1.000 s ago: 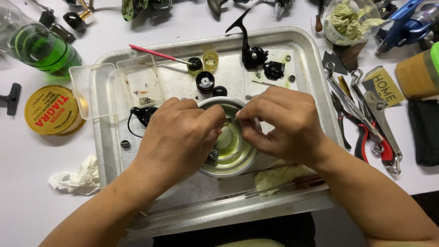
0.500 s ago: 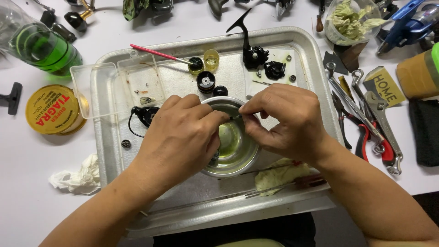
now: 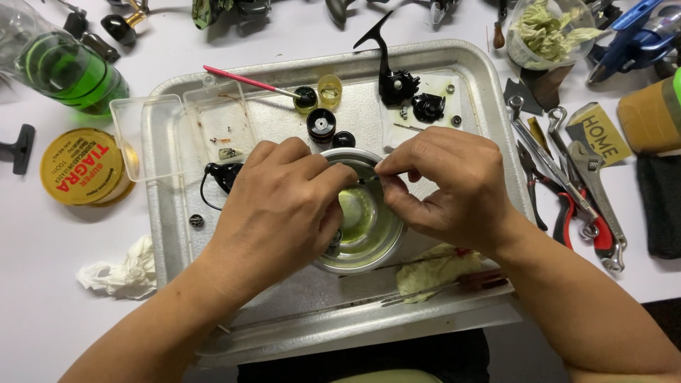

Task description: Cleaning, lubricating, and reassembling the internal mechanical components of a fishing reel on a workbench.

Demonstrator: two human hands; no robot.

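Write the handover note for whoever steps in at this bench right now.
Left hand: fingers closed over the small metal bowl, pinching something too small to identify.
Right hand: pinching the same spot from the other side.
Bowl sits mid metal tray and holds greenish liquid.
Done: black parts lie loose at the tray's far end, pink-handled brush beside them.
Left: small piece not yet set down; pliers right of tray untouched.

Silver tray, yellow-green liquid, pink brush, golden tin

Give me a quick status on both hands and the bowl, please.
Left hand and right hand pinching a small part over the metal bowl. Bowl holds greenish liquid, sits in the tray. Nothing blocking.
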